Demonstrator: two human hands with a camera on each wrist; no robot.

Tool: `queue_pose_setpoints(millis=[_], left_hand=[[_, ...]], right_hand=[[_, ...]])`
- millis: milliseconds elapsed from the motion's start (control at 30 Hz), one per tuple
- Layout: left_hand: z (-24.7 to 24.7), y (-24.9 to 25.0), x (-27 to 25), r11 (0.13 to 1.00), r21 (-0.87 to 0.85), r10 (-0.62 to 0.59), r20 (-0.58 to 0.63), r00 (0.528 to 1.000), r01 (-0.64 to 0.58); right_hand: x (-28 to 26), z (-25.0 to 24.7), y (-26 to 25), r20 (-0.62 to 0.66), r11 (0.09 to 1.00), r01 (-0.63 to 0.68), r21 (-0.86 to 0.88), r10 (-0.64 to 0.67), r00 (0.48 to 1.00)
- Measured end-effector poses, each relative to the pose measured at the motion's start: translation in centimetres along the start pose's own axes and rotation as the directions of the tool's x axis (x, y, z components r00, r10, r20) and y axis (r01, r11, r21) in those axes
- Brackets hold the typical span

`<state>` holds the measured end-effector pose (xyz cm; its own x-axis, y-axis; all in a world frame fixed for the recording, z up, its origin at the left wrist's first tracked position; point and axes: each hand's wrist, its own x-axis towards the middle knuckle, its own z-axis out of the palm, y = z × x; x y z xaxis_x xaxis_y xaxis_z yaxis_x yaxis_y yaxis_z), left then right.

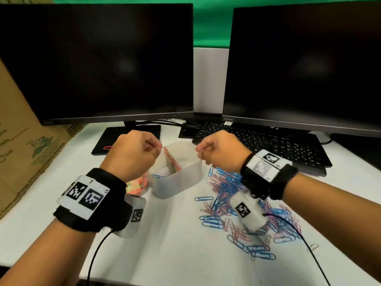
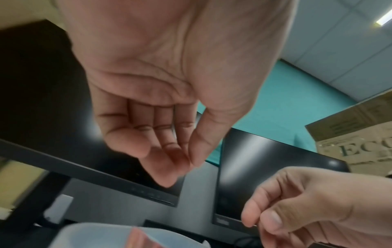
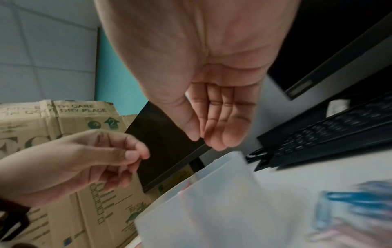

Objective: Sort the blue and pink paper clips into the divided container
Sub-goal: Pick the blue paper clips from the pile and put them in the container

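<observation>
A translucent white container [image 1: 181, 180] stands on the white table, with a pink divider [image 1: 172, 162] upright inside it. Right of it and toward me lies a heap of blue and pink paper clips [image 1: 222, 186], blurred in the right wrist view [image 3: 360, 199]. My left hand [image 1: 155, 148] hovers over the container's left side, fingers curled and thumb against the index tip [image 2: 188, 156], with nothing seen in it. Over the right side my right hand [image 1: 201, 150] is curled the same way [image 3: 201, 139], its palm bare. Both hands are clear of the container [image 3: 212, 209].
Two dark monitors [image 1: 103, 62] stand at the back, with a black keyboard [image 1: 268, 145] under the right one. A cardboard box [image 1: 22, 145] leans at the left. A pink and yellow bundle [image 1: 136, 183] lies against the container's left wall. Cables trail from both wrist bands.
</observation>
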<state>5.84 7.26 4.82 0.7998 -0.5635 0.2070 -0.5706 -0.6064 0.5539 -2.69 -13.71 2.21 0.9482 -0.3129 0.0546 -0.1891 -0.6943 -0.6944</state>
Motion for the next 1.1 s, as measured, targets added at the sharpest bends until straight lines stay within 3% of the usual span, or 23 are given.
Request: queue_pose_setpoints(millis=[167,300,500,667,867,1100], left_hand=[[4.0,2.4,-1.0,0.991,0.0,0.129,0.236,0.963,-0.133],[7.8,3.7,-1.7,0.968,0.074,0.189,0.424,0.886,-0.242],[10.3,4.2,-3.6,0.913,0.141,0.239,0.574,0.783,-0.383],[11.4,4.1,-4.8,0.843,0.238,0.252,0.618,0.744,-0.483],[12.1,3.9,-5.0,0.804,0.272,0.262,0.636,0.726,-0.528],[12.6,3.4,-4.9,0.802,0.25,0.287,0.634,0.718,-0.542]], right_hand=[[-4.7,-4.1,5.5,0.002,0.981,-0.09,-0.174,0.092,0.996],[-8.7,-4.9,7.6,0.089,0.941,-0.082,-0.329,0.117,0.989],[-12.6,-4.0,8.0,0.202,0.915,-0.024,-0.403,0.115,0.973],[-15.4,-2.5,7.5,0.319,0.905,0.071,-0.42,0.074,0.945],[-17.2,-0.5,7.6,0.4,0.82,0.242,-0.518,-0.018,0.917],[-16.9,0.0,7.9,0.395,0.827,0.256,-0.5,-0.045,0.918]])
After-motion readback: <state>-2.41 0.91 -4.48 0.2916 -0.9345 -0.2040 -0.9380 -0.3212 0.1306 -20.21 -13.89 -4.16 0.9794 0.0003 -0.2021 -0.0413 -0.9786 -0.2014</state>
